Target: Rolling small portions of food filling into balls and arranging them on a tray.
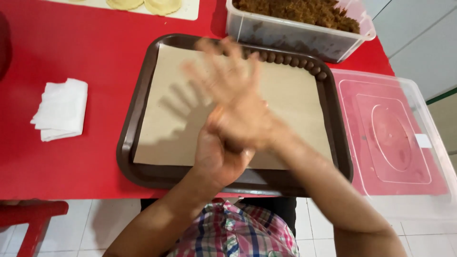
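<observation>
**Two palms pressed together above a brown tray**

The dark brown rectangular plastic tray (143, 90) lies on the red table (90, 47) and holds a sheet of tan paper (295, 100). Along the far edge of the tray there is a row of small dark brown balls (295, 61), each one touching the next.

Behind the tray, on its far right side, stands a clear plastic box (285, 35) filled with brown crumbly mass (295, 9). To the right of the tray lies a clear plastic lid (395, 133), flat, partly over the table edge. To the left of the tray is a folded white cloth (61, 109). Far behind the tray, a white board (190, 12) carries pale round dough pieces (162, 5).

Above the near middle of the tray, the right hand (233, 95) lies over the left hand (219, 157), palm against palm. The right fingers are spread and point away toward the far left corner of the tray; they are blurred. If something is held between the palms, I cannot tell.

Below the tray, past the near table edge, are a checked shirt (233, 233) and white floor tiles (119, 219).
</observation>
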